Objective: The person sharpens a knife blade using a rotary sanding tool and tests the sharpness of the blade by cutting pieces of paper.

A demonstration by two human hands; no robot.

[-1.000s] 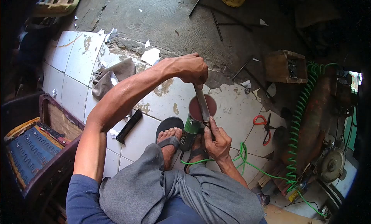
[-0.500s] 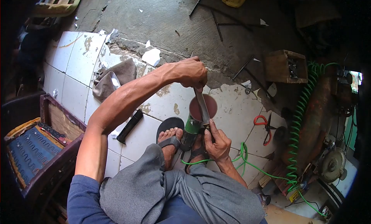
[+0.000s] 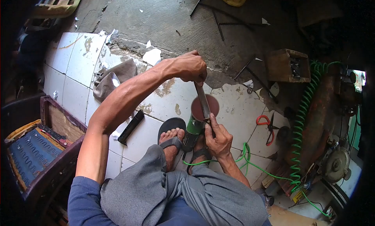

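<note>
A knife (image 3: 202,100) slants across the reddish-brown disc (image 3: 213,105) of a green angle grinder (image 3: 194,126). My left hand (image 3: 192,68) is closed around the knife's far end, hiding that part. At the near end, my right hand (image 3: 219,141) pinches the blade between thumb and fingers, close to the disc's rim. The grinder stands disc up between my sandalled feet (image 3: 170,152), its body partly behind my right foot. Whether the blade touches the disc, I cannot tell.
Red-handled scissors (image 3: 268,128) lie on the tiles at right. A green cord (image 3: 246,155) runs to the coiled green hose (image 3: 299,136). A wooden box (image 3: 282,66) stands behind. At left are a black bar-like object (image 3: 131,127), a brown cloth (image 3: 113,79) and a chair frame (image 3: 64,124).
My left hand has shifted slightly up and left, drawing the knife a little the same way over the disc. My right hand has moved slightly up and left along with it.
</note>
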